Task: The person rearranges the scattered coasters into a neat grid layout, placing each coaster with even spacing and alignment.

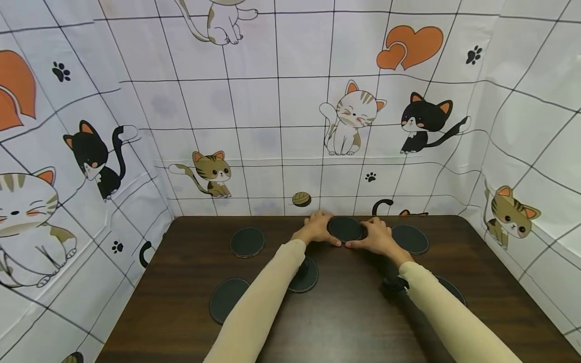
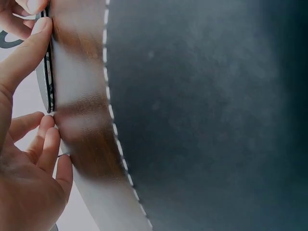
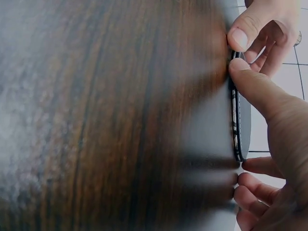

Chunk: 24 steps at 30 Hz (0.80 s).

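Note:
Both hands are at the far edge of the table, around a round black coaster (image 1: 345, 229). My left hand (image 1: 316, 229) holds its left side, thumb at the near rim and fingers reaching around the edge. Opposite it, my right hand (image 1: 376, 238) grips the right side, its thumb close to the left thumb. Seen edge-on in the right wrist view, the coaster (image 3: 245, 115) lies low at the table's surface. Another coaster with white stitching (image 2: 192, 106) fills much of the left wrist view, below the left wrist.
More black coasters lie about the brown table (image 1: 345, 322): one at the far left (image 1: 247, 242), one at near left (image 1: 227, 300), one by the left forearm (image 1: 305, 276), one right of the right hand (image 1: 410, 239), and one partly under the right sleeve (image 1: 451, 290). A cat-print curtain (image 1: 254, 111) surrounds the table.

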Each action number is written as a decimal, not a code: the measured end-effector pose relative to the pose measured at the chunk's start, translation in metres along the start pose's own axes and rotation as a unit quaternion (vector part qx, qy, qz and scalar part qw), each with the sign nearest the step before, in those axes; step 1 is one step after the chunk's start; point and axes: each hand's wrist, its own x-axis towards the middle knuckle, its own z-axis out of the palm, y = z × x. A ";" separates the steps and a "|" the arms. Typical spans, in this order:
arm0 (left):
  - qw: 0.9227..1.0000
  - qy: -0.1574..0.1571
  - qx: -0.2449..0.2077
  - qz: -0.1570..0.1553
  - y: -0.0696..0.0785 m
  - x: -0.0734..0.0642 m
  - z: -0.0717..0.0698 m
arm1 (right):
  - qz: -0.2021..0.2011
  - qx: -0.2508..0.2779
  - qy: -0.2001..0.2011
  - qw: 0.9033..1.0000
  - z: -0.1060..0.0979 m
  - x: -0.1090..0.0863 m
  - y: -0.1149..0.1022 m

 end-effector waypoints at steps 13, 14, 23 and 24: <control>1.000 -0.004 -0.003 0.008 0.002 0.001 0.004 | 0.012 0.008 -0.015 1.000 0.001 0.000 -0.003; 1.000 -0.005 -0.002 0.005 0.002 0.000 0.005 | 0.012 0.008 -0.019 1.000 0.002 -0.001 -0.004; 1.000 0.004 0.010 -0.009 0.002 0.000 0.005 | 0.009 0.020 -0.021 1.000 0.002 0.002 -0.011; 1.000 0.001 0.011 -0.007 0.003 0.001 0.004 | 0.011 0.022 -0.021 0.999 0.001 0.002 -0.010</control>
